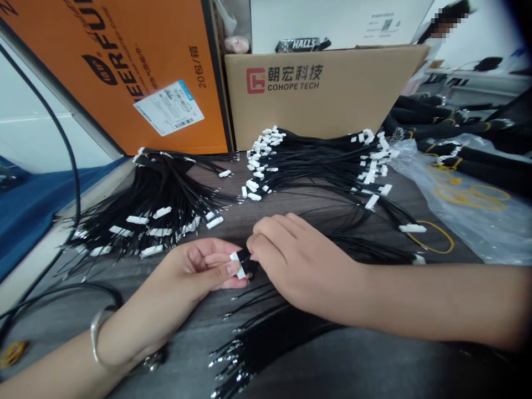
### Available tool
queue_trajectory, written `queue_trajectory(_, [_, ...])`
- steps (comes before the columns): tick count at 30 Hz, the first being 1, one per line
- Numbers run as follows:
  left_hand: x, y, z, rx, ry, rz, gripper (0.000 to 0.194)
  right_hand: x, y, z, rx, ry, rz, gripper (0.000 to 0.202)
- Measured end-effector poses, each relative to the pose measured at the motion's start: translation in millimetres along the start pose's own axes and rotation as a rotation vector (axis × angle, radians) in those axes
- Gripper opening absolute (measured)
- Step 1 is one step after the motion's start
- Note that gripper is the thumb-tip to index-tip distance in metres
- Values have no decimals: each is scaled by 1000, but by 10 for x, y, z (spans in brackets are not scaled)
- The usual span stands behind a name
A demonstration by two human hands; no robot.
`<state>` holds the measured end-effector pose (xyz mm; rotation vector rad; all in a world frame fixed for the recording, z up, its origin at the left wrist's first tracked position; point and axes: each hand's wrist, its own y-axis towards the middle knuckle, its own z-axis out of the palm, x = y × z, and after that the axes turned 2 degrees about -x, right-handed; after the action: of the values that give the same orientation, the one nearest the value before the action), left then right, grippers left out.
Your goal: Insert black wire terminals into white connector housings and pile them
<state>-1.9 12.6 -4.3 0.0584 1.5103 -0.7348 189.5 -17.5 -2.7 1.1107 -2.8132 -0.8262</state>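
Note:
Between thumb and fingers, my left hand [208,269] pinches a small white connector housing [238,265]. Black wires [246,256] run from that housing into my right hand [291,255], whose curled fingers grip them close to the connector. The right fingertips are partly hidden behind the hand. Below my hands lies a bundle of loose black wires [266,338] with bare metal terminals at their left ends. A pile of black wires with white connectors [166,188] spreads behind my left hand. Farther back, finished-looking cables with white connectors at both ends [320,160] are stacked.
An orange carton [166,55] and a brown carton [332,94] stand along the back; a Halls packet [303,44] rests on the brown one. Clear plastic bags [465,216] and yellow rubber bands [436,238] lie right. A black cable [75,149] loops at left. A person [444,25] is in the background.

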Motion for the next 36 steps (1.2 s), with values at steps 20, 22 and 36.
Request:
queue_trajectory(20, [23, 23, -8, 15, -158, 4, 19, -61, 9, -9, 277, 204, 41, 15])
queue_trajectory(22, [27, 24, -8, 13, -128, 4, 19, -37, 17, 6, 268, 245, 100, 13])
queue_trajectory(36, [1, 2, 22, -29, -141, 32, 18, 20, 30, -157, 302, 255, 69, 16])
